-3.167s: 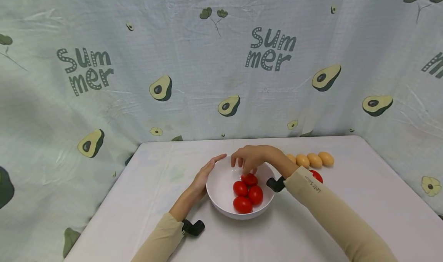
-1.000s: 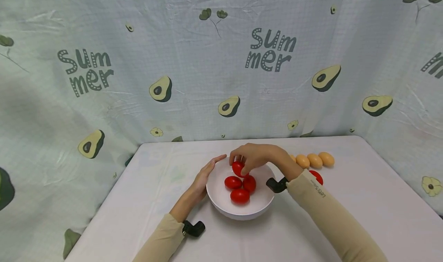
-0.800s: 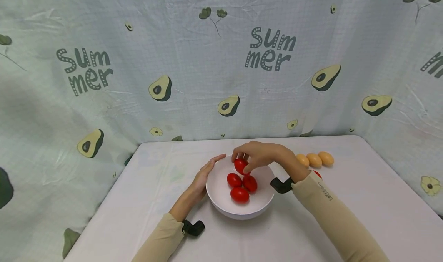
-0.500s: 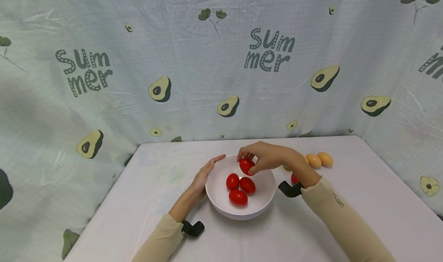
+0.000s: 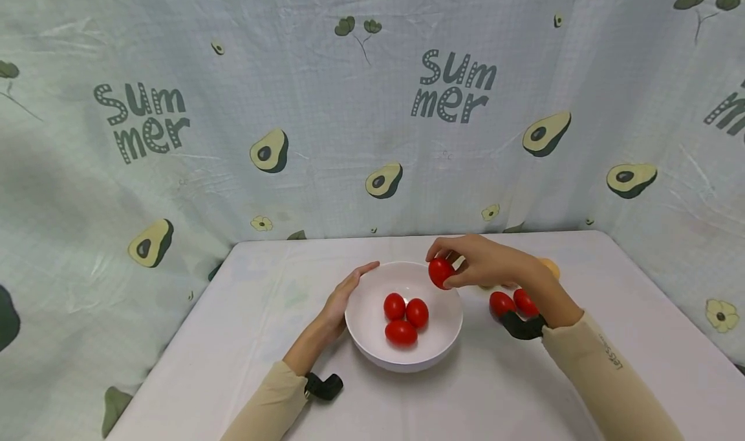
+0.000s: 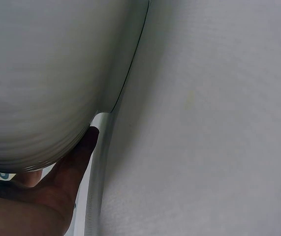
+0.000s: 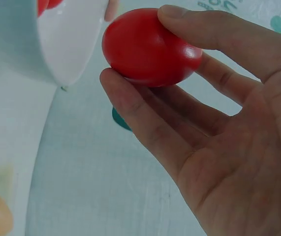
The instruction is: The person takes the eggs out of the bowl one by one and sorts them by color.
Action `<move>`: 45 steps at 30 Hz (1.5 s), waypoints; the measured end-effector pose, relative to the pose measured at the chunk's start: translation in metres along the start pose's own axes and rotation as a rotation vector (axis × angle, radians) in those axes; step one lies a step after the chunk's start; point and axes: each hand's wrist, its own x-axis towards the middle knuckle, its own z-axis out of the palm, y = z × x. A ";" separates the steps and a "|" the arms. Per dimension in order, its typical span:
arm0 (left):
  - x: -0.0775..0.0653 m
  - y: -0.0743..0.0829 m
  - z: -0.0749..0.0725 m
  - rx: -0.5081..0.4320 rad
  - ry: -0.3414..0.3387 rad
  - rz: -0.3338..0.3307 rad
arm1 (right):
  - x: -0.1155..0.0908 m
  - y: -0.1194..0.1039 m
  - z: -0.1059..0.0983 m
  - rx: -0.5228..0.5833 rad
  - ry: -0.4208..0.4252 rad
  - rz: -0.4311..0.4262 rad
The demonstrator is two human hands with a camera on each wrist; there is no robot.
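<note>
Red egg (image 5: pixel 440 273) pinched btwn thumb & fingertips of R hand (image 5: pixel 485 260), out from palm, nr white bowl (image 5: pixel 367 311).

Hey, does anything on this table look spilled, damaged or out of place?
No, nothing stands out. The round white bowl sits upright, holding three glossy red eggs with no visible cracks. The right hand pinches another glossy red egg, and two more red eggs lie on the white table, partly hidden.
</note>
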 end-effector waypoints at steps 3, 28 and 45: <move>-0.001 -0.001 0.000 0.010 0.001 -0.003 | -0.012 0.007 -0.005 -0.017 0.027 -0.017; 0.000 -0.001 -0.001 -0.025 -0.001 0.002 | -0.090 0.097 -0.033 -0.066 0.310 0.033; -0.001 -0.001 0.000 -0.016 -0.011 -0.008 | -0.105 0.149 -0.029 0.067 0.216 0.145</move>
